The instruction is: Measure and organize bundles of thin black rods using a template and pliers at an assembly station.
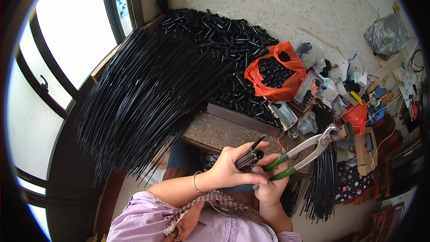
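My left hand (226,168), with a bangle on its wrist, is closed around several thin black rods (246,157). A short black tubular piece (259,154) shows at the ends of these rods. Close beside it, my right hand (272,188) grips a pair of pincers (324,140) by its green handles. The pincers' metal jaws point up and to the right, away from my body. Both hands nearly touch over my lap, and the right fingers are partly hidden behind the left thumb.
A big bundle of long black rods (143,94) leans across the left. Behind it lies a heap of short black tubular parts (215,31). A red plastic bag (264,88), a phone (307,90) and clutter fill the right, with more black rods (321,183) hanging below.
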`<act>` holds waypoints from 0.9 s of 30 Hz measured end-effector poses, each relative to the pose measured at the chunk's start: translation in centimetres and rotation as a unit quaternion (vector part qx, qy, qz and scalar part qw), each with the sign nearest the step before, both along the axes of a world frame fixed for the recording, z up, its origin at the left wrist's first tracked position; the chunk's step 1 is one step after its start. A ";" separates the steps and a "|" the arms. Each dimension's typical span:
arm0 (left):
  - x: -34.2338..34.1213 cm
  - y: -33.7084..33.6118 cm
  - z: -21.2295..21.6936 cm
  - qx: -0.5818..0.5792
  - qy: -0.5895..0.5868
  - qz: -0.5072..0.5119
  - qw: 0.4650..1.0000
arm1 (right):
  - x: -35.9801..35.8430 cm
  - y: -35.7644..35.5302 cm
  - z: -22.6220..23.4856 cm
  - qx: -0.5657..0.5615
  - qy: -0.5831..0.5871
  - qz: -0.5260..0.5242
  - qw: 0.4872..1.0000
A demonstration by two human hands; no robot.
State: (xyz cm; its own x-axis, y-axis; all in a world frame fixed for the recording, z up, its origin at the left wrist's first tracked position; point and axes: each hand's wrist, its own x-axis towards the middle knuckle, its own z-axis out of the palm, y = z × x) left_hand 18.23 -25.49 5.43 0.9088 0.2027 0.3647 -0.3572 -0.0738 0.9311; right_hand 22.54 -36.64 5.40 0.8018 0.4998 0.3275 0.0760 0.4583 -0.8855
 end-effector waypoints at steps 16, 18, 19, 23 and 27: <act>0.2 0.9 0.7 -0.105 -0.037 -0.121 0.986 | 2.1 0.9 0.2 -0.003 -0.087 0.023 0.996; -0.5 1.5 0.9 0.005 -0.024 -0.120 0.993 | 1.5 0.8 0.7 -0.005 -0.007 0.066 0.998; -0.8 1.7 1.5 0.004 -0.059 -0.104 0.993 | 1.1 0.7 1.0 -0.009 0.076 0.106 0.991; -2.4 4.9 0.5 -0.208 -0.074 -0.101 0.970 | 1.0 -3.5 2.7 -0.270 0.098 0.282 0.915; -2.9 7.1 0.0 -0.170 -0.096 -0.050 0.980 | -0.7 -4.8 2.7 -0.429 -0.012 0.300 0.852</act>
